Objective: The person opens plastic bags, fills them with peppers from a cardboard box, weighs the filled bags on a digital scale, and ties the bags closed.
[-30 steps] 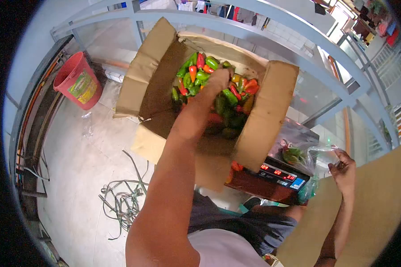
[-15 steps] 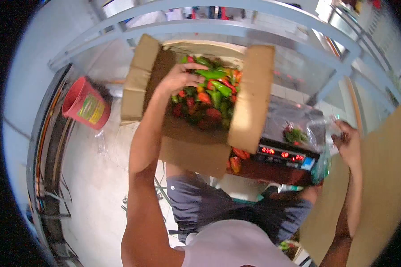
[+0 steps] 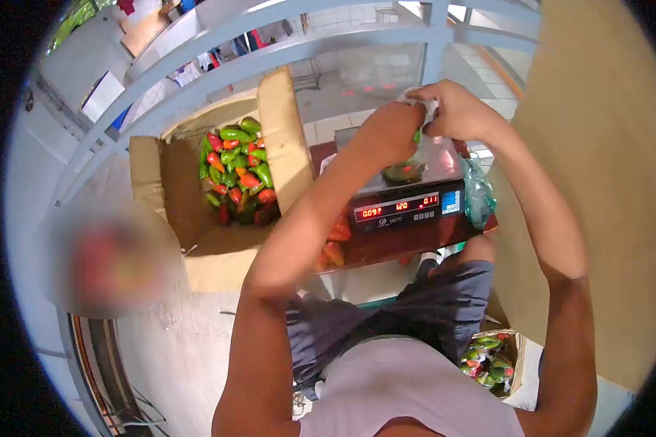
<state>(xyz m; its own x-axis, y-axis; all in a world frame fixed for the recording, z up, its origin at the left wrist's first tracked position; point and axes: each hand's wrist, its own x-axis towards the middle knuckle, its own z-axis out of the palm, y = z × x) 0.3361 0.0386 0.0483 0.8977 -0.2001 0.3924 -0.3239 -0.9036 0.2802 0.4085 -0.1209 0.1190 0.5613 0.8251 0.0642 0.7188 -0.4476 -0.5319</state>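
Note:
Above the digital scale (image 3: 408, 207), both hands meet at the mouth of a clear plastic bag (image 3: 439, 156). My left hand (image 3: 395, 132) is closed, with a bit of a green pepper (image 3: 417, 136) showing at its fingers; the rest is hidden. Pinched at the bag's rim is my right hand (image 3: 455, 111). Dark green contents (image 3: 403, 172) show in the bag on the scale, whose display glows red. Left of the scale stands an open cardboard box with its flaps (image 3: 284, 131) up, holding green and red peppers (image 3: 233, 164).
Red peppers (image 3: 333, 253) lie beside the scale on a dark red surface (image 3: 379, 252). A green plastic bag (image 3: 478, 195) hangs at its right. Lower right is a smaller box of bagged peppers (image 3: 492, 360). A metal railing (image 3: 328, 46) runs behind; large cardboard (image 3: 598, 182) stands right.
My left hand has left the pepper box and moved right to the clear bag. My right hand has come in to meet it. The view has turned toward the scale.

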